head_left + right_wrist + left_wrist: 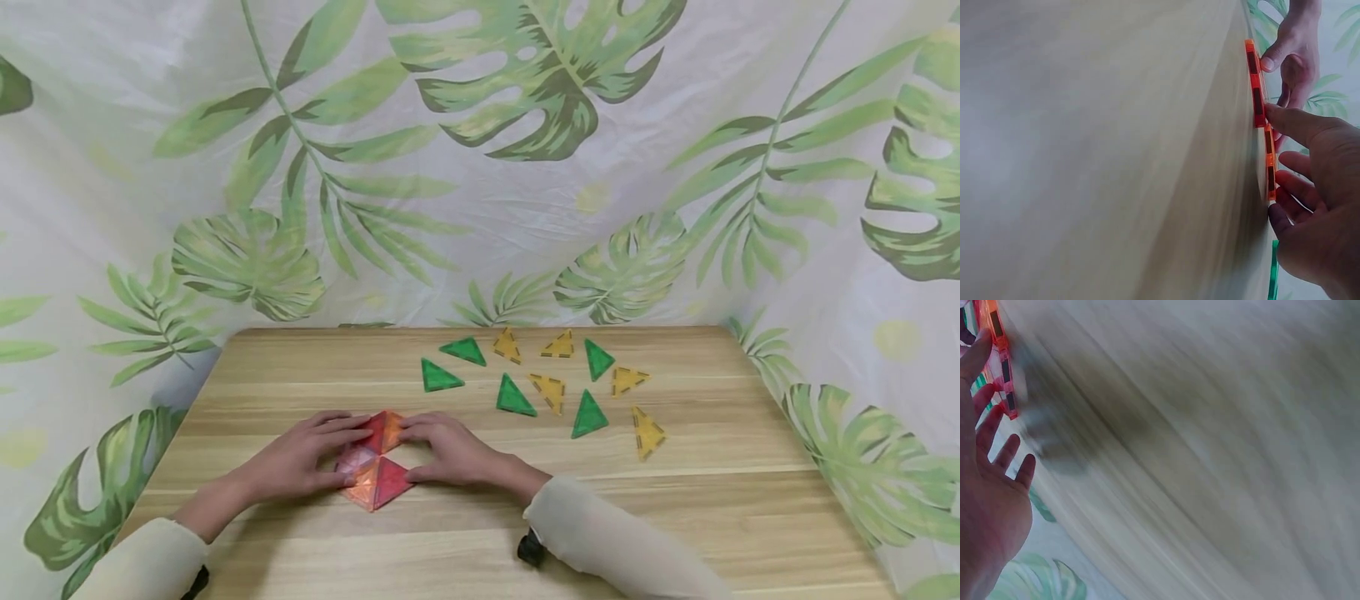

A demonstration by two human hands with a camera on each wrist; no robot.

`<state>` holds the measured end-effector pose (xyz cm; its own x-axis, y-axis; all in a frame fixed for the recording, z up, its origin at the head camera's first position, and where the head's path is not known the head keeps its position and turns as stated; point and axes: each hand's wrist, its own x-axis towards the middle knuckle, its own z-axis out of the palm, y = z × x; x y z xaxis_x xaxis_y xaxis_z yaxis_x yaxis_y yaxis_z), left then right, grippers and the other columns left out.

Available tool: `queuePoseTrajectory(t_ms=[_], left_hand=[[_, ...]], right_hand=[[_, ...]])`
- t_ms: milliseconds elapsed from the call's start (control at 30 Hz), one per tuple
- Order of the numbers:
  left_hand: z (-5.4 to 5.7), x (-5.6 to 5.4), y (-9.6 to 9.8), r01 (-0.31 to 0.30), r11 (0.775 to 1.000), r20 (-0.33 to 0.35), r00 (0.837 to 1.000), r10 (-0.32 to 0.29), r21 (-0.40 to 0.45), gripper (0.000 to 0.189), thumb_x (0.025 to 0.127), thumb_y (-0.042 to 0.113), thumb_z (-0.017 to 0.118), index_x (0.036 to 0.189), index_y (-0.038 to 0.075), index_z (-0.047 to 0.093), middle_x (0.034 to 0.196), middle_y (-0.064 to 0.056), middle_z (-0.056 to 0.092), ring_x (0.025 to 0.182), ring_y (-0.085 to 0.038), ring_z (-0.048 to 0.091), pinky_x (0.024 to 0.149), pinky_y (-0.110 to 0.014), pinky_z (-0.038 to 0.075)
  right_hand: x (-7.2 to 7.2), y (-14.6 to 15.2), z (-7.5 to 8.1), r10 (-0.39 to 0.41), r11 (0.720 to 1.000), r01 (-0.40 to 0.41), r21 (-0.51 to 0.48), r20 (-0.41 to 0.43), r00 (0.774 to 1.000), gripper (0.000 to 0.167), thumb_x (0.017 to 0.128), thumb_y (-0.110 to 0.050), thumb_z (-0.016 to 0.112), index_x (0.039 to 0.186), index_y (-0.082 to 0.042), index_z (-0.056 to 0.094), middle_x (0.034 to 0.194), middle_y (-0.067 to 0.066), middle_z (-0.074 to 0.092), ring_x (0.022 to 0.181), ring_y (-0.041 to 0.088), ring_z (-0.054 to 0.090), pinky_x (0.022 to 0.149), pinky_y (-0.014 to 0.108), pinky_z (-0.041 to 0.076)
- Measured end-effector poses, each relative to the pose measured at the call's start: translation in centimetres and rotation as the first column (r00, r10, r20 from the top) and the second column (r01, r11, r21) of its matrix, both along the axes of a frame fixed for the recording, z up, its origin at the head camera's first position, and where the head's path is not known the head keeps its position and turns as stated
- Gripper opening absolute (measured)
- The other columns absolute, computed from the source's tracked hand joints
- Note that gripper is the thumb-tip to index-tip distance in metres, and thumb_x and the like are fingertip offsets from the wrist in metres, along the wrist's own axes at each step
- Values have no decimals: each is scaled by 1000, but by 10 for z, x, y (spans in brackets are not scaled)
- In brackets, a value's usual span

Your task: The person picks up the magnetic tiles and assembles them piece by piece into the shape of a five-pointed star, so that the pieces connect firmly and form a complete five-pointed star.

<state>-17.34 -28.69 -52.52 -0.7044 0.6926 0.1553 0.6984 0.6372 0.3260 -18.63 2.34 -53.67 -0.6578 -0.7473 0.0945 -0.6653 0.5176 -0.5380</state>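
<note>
Head view: broad tabletop (750,508) across the lower frame. At lower centre-left, left hand (318,458) and right hand (453,450), fingers loosely extended, unclenched, against opposite sides of a flat red-and-orange tile cluster (378,475). Probably light, stiff, slick plastic, apt to part at the seams; best taken by outer rims, along the dark edge strips (1257,100).

Red and orange tiles (393,483), 5 green triangles (589,416), 5 yellow triangles (647,434), green-leaf-patterned backdrop (510,196), wood-grained table (712,500)
</note>
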Motion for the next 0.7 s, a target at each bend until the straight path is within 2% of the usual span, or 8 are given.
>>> queuePoseTrajectory(t_ms=[167, 333, 533, 700], left_hand=[[-3, -4, -19, -13, 1000, -13, 1000, 13, 23, 65, 86, 44, 89, 142, 20, 70, 151, -3, 62, 136, -40, 54, 101, -65, 50], [0, -9, -35, -15, 999, 9, 1000, 14, 42, 67, 81, 45, 92, 139, 18, 72, 148, -6, 64, 135, -43, 53, 99, -67, 50], [0, -14, -53, -21, 999, -10, 1000, 21, 50, 67, 75, 47, 95, 133, 19, 76, 144, -6, 68, 130, -43, 55, 94, -67, 51], [3, -18, -66, -58, 997, 30, 998, 57, 51, 68, 73, 50, 96, 131, 20, 77, 143, -6, 68, 131, -44, 52, 95, -71, 47]], right_hand=[[-4, -19, -1, 0, 1000, 0, -24, 0, 1000, 58, 92, -37, 85, 142, -12, 68, 154, 2, 59, 144, 16, 51, 121, 30, 38], [-9, -35, -2, 9, 1000, -9, -23, 3, 1000, 60, 91, -37, 86, 142, -11, 68, 155, 3, 59, 145, 16, 51, 123, 30, 35], [-13, -55, -2, 19, 1000, -20, -12, -14, 1000, 59, 91, -38, 86, 141, -11, 69, 153, 3, 60, 143, 15, 52, 122, 27, 35], [-18, -71, -1, 8, 1000, -8, 2, -15, 1000, 59, 91, -40, 85, 140, -12, 70, 154, 1, 60, 143, 13, 52, 121, 24, 35]])
